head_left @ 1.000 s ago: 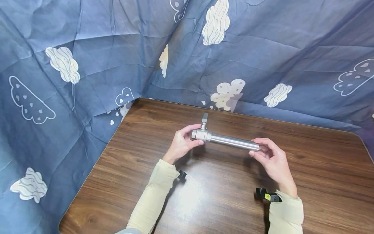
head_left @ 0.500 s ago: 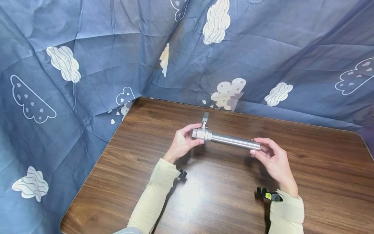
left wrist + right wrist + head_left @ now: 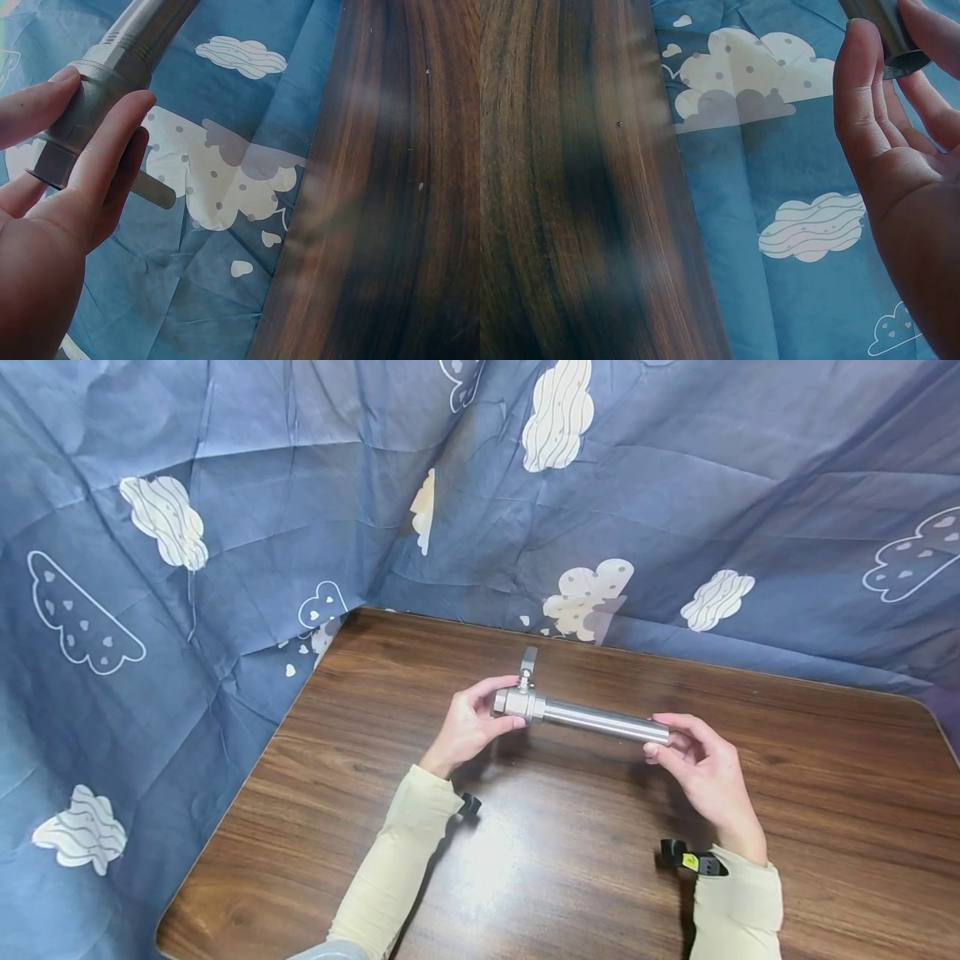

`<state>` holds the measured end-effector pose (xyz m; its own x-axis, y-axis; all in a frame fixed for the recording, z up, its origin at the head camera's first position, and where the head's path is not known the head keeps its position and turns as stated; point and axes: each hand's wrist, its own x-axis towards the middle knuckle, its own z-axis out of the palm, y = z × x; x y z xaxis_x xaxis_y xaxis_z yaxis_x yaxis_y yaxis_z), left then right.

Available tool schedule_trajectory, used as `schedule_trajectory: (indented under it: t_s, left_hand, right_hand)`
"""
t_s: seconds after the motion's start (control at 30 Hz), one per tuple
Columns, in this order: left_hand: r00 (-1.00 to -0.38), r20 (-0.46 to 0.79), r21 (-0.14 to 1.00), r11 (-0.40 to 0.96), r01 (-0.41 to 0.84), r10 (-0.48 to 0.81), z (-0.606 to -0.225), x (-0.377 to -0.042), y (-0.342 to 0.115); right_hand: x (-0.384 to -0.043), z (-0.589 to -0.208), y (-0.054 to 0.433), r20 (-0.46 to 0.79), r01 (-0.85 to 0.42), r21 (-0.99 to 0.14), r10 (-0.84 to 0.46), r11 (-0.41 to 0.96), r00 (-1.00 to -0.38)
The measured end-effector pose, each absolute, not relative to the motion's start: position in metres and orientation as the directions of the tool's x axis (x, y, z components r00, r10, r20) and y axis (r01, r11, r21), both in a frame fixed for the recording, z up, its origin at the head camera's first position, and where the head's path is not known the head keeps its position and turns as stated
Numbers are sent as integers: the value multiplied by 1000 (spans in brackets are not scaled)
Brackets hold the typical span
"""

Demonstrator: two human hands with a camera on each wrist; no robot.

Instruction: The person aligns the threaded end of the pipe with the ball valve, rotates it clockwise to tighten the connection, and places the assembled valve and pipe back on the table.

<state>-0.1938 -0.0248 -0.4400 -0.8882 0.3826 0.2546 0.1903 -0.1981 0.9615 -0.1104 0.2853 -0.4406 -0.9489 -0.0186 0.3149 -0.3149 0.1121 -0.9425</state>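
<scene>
1. The left hand (image 3: pixel 467 727) grips the metal valve (image 3: pixel 517 702) between thumb and fingers; the valve's lever (image 3: pixel 528 662) points toward the blue cloth (image 3: pixel 652 518).
2. The right hand (image 3: pixel 708 768) pinches one end of the metal pipe (image 3: pixel 600 722), whose other end meets the valve.
3. Both things are over the desk (image 3: pixel 300 793).

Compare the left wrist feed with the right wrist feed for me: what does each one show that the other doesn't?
Only the left wrist view shows the left hand gripping the valve body, with the tip of the lever showing beyond that hand. Only the right wrist view shows the right hand, holding the metal pipe at its far end, where the end rim is in sight. Both share part of the pipe, the wooden table and the blue cloth with its cloud prints.
</scene>
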Motion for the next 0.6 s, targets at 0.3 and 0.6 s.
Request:
schedule_trajectory:
  t_s: [0.3, 0.6]
  left_hand:
    - [-884, 266, 959, -202, 201, 385, -441, -194, -24]
    - [-882, 267, 958, -211, 196, 389, -440, -193, -24]
  right_hand:
    - [-111, -441, 287, 329, -330, -938, -27, 107, -944]
    - [-109, -439, 285, 313, -293, -910, 24, 293, -949]
